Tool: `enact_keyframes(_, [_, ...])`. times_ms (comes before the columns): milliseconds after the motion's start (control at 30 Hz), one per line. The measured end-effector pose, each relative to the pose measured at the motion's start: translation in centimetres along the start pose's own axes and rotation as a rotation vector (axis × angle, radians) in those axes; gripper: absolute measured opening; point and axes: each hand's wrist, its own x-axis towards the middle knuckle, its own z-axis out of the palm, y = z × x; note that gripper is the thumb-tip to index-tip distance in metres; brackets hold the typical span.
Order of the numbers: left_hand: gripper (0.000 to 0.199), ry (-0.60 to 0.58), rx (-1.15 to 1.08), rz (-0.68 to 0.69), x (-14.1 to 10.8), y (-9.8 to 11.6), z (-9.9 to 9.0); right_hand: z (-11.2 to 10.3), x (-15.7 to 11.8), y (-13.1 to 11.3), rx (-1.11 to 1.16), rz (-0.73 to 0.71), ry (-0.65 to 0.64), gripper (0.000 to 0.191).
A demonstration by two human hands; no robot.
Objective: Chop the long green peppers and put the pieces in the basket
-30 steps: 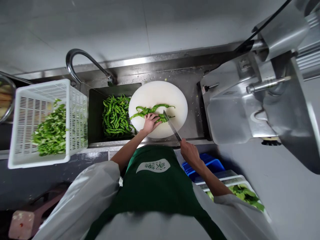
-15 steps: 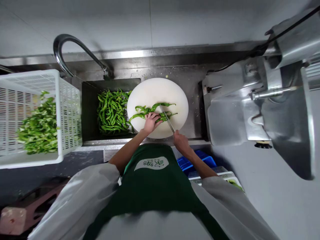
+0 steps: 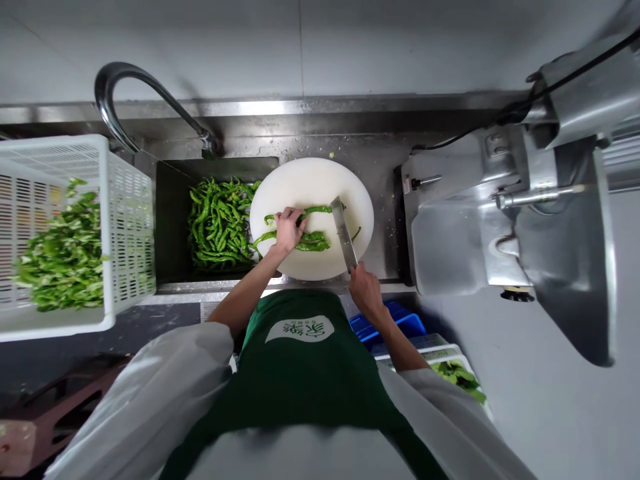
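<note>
On the round white cutting board [image 3: 295, 180] lie a few long green chili peppers. My left hand [image 3: 287, 232] is closed on the upper green pepper [image 3: 317, 209], with its fingertips near that pepper's left half. Below it, another green pepper [image 3: 314, 241] rests on the board, partly covered by this hand. My right hand [image 3: 367, 291] grips the handle of a knife [image 3: 343, 232] with a broad blade. The blade's far end is at the stem end of the upper pepper. A small cut-off stem [image 3: 356, 233] lies just right of the blade.
Left of the board, a sink basin [image 3: 173, 220] holds a heap of green peppers [image 3: 219, 223] under a curved faucet [image 3: 150, 77]. A white basket [image 3: 127, 233] of cut greens stands far left. A metal slicing machine [image 3: 450, 247] is at right; blue crate [image 3: 400, 320] below.
My left hand has shifted left and up from the lower pepper to the upper one. The knife has moved right, off the lower pepper, whose stem end is now cut away.
</note>
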Motion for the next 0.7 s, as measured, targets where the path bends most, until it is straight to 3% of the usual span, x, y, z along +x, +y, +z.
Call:
enact_keyframes(233, [0.024, -0.018, -0.051, 0.062, -0.8, -0.3, 0.5, -1.2, 3.6, -3.6, 0.046, 0.007, -0.072, 0.033])
enact_keyframes(367, [0.022, 0.007, -0.065, 0.061, -1.3, -0.8, -0.1, -1.2, 5.1, -3.5, 0.073, -0.003, -0.049, 0.033])
enact_keyframes(467, [0.020, 0.094, -0.072, 0.072, -0.3, -0.8, -1.1, -1.2, 4.0, -1.4, 0.117, -0.014, 0.025, 0.032])
enact_keyframes(533, [0.021, 0.116, -0.065, 0.122, 1.6, 0.1, -1.2, -0.8, 2.3, 0.7, 0.144, 0.038, 0.110, 0.034])
enact_keyframes(600, [0.027, 0.045, -0.015, 0.166, 4.1, 2.1, -0.3, -0.3, 0.2, 3.0, 0.177, 0.127, 0.197, 0.033])
enact_keyframes(700, [0.046, -0.132, 0.119, 0.148, 6.7, 6.6, 2.8, 1.2, -2.8, 6.2, 0.268, 0.265, 0.297, 0.031])
